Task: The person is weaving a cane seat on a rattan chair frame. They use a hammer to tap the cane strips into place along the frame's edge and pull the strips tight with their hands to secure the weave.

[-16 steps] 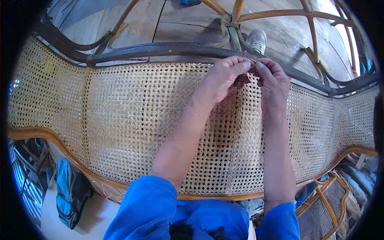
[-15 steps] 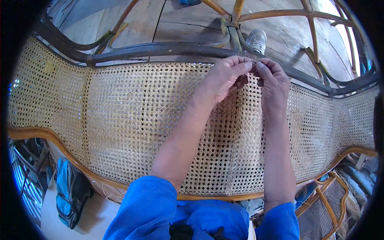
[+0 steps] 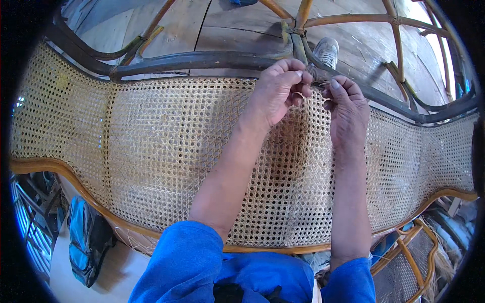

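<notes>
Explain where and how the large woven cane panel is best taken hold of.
Probably by its brown near rail, two-handed, hands spaced apart, coming from the near side: the rail is rounded and curves along that edge, whereas the woven cane panel itself is open mesh.

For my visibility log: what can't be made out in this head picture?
Head view:
Left hand and right hand: whether either pinches anything, too small to tell.
Pale woven cane panel: stretches hidden beneath the bare forearms.
Brown rattan-framed piece, lower right: cut off by the lower edge.
Small blue item, top: cut off by the upper edge.
</notes>
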{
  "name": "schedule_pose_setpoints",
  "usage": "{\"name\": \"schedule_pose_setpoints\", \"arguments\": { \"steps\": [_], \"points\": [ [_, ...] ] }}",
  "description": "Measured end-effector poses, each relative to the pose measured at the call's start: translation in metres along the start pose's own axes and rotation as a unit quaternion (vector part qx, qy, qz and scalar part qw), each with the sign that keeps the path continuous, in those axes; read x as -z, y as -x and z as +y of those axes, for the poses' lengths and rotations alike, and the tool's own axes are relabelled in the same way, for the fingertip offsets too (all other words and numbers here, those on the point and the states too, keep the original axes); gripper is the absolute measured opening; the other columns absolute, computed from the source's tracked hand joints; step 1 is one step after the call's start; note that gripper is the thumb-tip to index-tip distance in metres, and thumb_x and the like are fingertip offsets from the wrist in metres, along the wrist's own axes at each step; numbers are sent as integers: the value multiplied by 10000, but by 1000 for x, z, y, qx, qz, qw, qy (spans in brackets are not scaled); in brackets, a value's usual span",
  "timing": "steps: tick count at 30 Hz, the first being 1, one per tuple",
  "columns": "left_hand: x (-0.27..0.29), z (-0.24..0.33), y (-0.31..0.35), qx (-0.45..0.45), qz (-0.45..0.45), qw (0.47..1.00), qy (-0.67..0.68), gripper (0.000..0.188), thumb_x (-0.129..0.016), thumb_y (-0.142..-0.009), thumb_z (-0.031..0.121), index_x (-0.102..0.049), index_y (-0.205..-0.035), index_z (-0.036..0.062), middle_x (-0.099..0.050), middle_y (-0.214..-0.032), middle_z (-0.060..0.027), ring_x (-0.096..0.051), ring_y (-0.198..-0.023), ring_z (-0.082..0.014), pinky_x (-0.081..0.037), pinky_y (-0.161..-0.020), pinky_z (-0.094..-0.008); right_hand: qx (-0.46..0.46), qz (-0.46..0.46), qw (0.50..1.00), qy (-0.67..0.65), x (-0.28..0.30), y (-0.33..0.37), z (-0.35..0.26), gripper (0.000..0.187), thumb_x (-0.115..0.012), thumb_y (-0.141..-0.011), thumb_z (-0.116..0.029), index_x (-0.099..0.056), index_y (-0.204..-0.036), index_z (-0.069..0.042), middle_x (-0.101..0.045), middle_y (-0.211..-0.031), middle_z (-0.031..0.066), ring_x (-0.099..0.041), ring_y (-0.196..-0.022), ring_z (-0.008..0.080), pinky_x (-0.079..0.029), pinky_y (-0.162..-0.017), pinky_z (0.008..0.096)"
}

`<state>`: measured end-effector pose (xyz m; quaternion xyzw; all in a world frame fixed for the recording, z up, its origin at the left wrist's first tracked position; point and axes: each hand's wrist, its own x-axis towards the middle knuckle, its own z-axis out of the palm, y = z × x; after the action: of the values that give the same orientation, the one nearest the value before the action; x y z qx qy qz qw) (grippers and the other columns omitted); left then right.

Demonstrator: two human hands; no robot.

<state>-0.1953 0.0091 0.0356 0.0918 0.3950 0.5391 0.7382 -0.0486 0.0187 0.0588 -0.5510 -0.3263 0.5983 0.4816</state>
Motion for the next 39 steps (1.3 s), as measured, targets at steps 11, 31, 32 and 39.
{"name": "schedule_pose_setpoints", "arguments": {
  "steps": [11, 31, 32, 39],
  "points": [
    [3, 14, 7, -23, -89, 990, -111, 251, -593, -908, 326, -627, -927, 78, -509, -641, 47, -441, -532, -59, -418, -508, -242, 108, -126, 979, 117, -22, 0, -18, 123, -652, -851, -79, -664, -958, -21, -652, -815, -6, -541, -688, 46, -444, -608, 193],
    [14, -8, -2, -175, 169, 650, -720, 202, -560, -867, 243, -673, -930, 88, -666, -873, -162, -634, -846, -355, -497, -740, -451, 166, -50, 889, 423, -7, -27, 46, 144, -615, -832, -63, -661, -969, -55, -679, -844, 113, -643, -751, 163, -489, -731, 277],
    [14, -9, -2, -180, 172, 648, -720, 197, -560, -865, 239, -672, -922, 87, -666, -870, -162, -635, -845, -355, -498, -737, -452, 177, -48, 888, 422, -8, -26, 46, 142, -618, -831, -64, -663, -966, -59, -680, -842, 112, -648, -751, 169, -491, -726, 279],
    [17, -21, -7, -266, 180, 637, -701, 124, -576, -834, 177, -622, -830, 62, -650, -810, -133, -642, -774, -328, -508, -673, -438, 228, -29, 866, 445, -8, -23, 55, 129, -640, -821, -75, -667, -947, -79, -678, -838, 104, -661, -744, 191, -497, -703, 282]
  ]
}}
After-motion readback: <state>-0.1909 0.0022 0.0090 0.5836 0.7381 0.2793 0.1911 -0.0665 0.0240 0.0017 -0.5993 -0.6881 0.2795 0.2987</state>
